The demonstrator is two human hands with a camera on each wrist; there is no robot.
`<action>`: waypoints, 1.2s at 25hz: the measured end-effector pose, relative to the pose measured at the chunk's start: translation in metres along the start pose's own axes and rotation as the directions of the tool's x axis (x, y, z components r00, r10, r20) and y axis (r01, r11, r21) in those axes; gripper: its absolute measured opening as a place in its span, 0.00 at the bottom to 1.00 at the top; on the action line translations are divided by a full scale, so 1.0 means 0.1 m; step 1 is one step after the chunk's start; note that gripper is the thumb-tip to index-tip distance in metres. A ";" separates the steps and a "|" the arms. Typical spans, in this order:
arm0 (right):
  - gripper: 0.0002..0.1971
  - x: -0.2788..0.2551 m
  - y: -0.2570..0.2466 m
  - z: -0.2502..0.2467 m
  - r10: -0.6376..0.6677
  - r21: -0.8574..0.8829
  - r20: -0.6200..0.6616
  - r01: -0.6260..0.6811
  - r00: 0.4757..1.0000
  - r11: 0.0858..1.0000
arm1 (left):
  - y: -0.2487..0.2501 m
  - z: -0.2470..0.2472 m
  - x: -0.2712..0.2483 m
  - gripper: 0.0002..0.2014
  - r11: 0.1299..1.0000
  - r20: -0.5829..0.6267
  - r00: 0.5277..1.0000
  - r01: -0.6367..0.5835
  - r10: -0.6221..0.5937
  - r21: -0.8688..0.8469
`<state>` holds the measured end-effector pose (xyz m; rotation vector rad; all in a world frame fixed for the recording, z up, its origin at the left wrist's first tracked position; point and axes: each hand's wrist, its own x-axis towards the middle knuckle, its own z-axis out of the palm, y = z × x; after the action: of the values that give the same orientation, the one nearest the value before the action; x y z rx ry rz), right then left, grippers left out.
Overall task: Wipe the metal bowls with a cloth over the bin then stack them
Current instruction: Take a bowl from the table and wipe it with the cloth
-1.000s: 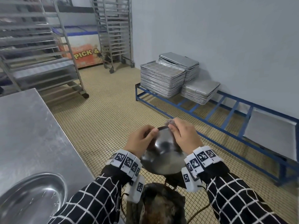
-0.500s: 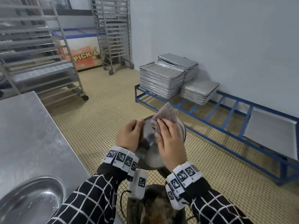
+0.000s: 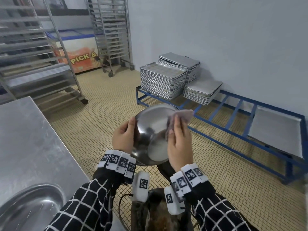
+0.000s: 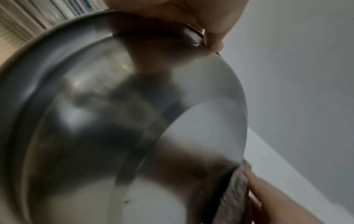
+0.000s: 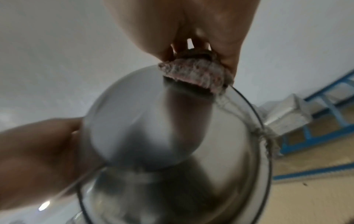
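A metal bowl (image 3: 150, 129) is held up and tilted, with its rounded outer side toward me. My left hand (image 3: 131, 130) grips its left rim, thumb on the near side. My right hand (image 3: 176, 130) pinches a pinkish-grey cloth (image 3: 184, 114) against the bowl's right rim. In the left wrist view the bowl (image 4: 114, 121) fills the frame, with the cloth (image 4: 235, 189) at its lower right edge. The right wrist view shows the cloth (image 5: 193, 72) folded over the bowl's (image 5: 172, 136) rim. A second metal bowl (image 3: 30, 207) sits on the steel table (image 3: 25, 139). A dark bin (image 3: 164, 170) is partly hidden under the held bowl.
Stacked metal trays (image 3: 163, 80) rest on a low blue frame (image 3: 233, 124) along the right wall. Wheeled tray racks (image 3: 38, 64) stand at the back left, beside a chest freezer (image 3: 80, 52). A wire mesh basket (image 3: 125, 197) is near my legs.
The bowl has been lifted and tilted more upright. My right hand has slid the cloth from the bowl's top round to its right rim. My left hand has kept its hold.
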<state>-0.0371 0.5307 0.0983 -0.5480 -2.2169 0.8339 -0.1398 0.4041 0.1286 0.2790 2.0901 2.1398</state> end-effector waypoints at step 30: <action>0.17 0.21 0.07 -0.43 0.579 0.570 0.065 -0.506 0.813 0.647 | -0.05 0.00 -0.05 0.24 0.973 0.302 0.927 0.232 -0.224 0.011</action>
<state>-0.0188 0.5653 0.1267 -0.9526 -1.5527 1.6553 -0.1351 0.4034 0.1235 0.3198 1.8252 1.8553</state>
